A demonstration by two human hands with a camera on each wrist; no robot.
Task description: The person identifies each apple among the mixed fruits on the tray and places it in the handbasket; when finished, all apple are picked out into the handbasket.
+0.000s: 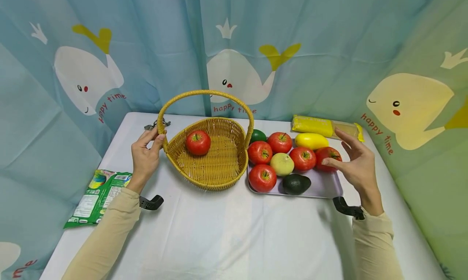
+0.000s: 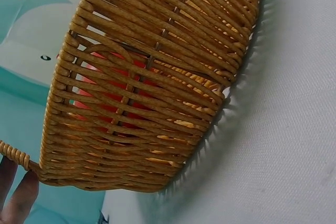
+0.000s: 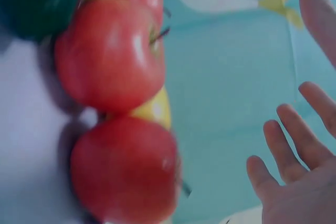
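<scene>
White table (image 1: 219,239): left hand (image 1: 146,158) pinches the wicker handle (image 1: 204,92); right hand (image 1: 358,164), spread wide, hovers beside the red apple (image 1: 328,159) at the tray's (image 1: 325,187) three o'clock, likely firm, slick, best cupped round its sides.

A booth, shown by whale-print curtains (image 1: 175,60) walling a white-covered table (image 1: 234,235).

Two arms reach forward, left hand (image 1: 145,160) pinching, right hand (image 1: 356,162) spread.
The left forearm (image 1: 104,235), in a long beige sleeve (image 1: 122,209), slants inward; that hand's thumb (image 1: 159,139) and fingers (image 1: 147,137) are bent together in a grip. The right forearm (image 1: 374,247) stands nearly straight up the head view, its hand angled inward, thumb set well apart from the fingers (the right wrist view shows these lightly fanned). Both wrists are bare just beyond the cuffs.
</scene>
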